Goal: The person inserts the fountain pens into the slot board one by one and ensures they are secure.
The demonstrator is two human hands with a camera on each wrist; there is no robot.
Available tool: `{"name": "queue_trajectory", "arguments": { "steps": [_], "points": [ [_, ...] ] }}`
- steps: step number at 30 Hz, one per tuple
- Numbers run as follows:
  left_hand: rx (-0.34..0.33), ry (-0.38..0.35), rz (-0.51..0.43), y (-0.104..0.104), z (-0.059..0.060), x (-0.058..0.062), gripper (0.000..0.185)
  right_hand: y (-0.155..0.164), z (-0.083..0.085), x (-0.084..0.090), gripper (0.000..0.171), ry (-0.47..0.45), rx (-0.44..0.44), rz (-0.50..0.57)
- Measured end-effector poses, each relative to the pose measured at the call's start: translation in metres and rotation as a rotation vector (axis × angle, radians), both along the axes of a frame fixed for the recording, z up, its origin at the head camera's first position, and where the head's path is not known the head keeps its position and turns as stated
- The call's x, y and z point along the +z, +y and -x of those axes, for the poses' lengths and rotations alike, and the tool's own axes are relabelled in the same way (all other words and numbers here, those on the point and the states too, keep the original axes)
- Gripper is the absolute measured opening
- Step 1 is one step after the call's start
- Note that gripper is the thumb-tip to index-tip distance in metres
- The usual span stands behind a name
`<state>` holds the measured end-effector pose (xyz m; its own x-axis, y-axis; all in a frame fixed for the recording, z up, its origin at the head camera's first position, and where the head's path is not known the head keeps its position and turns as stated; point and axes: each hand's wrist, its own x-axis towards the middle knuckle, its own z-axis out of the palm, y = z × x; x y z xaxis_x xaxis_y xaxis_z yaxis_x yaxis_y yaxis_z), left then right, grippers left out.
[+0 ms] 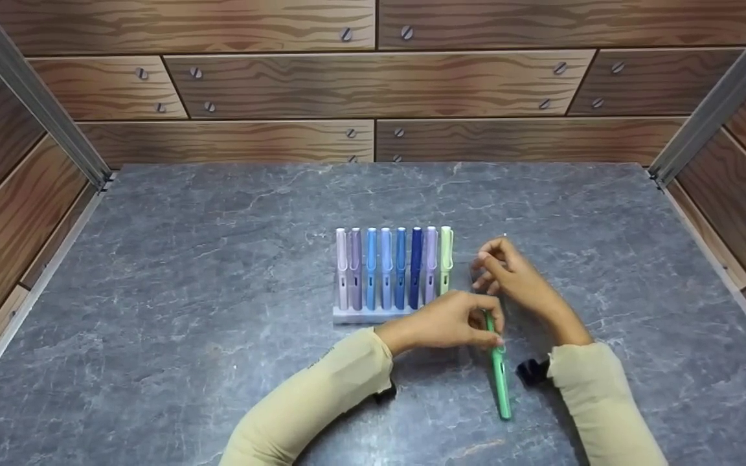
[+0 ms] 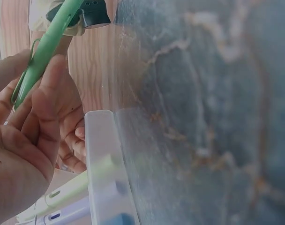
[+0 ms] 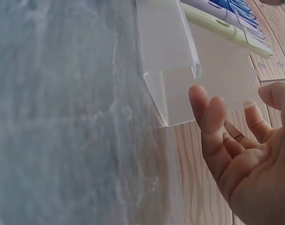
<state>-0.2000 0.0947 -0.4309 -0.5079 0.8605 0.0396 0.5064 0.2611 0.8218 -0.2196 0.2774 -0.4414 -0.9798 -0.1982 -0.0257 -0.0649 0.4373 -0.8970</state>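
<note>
My left hand (image 1: 454,320) pinches a green pen (image 1: 501,385) near its clip end, between thumb and fingers. The pen slants down toward the front, just right of the stand. A clear pen stand (image 1: 366,317) holds a row of capped pens upright, from pale lilac (image 1: 342,268) through blues to a pale yellow-green pen (image 1: 445,259) at the right. At the stand's right edge is my right hand (image 1: 509,275), its thumb and a finger about the clear back panel (image 3: 217,79) in the right wrist view. Its other fingers are loosely curled.
The stand is on a grey marbled tabletop (image 1: 204,259). Wood-patterned panels (image 1: 373,84) rise behind and at both sides, with metal posts (image 1: 56,110) at the corners. Dark wrist cameras (image 1: 531,372) sit at the sleeves.
</note>
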Motion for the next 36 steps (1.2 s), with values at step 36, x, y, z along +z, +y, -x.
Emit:
{"name": "queue_trajectory", "arguments": {
  "steps": [36],
  "points": [
    [0.242,0.093,0.037,-0.019,0.011,0.037,0.036,0.001,0.001,0.001,0.036,-0.026,-0.016,-0.030]
  ]
}}
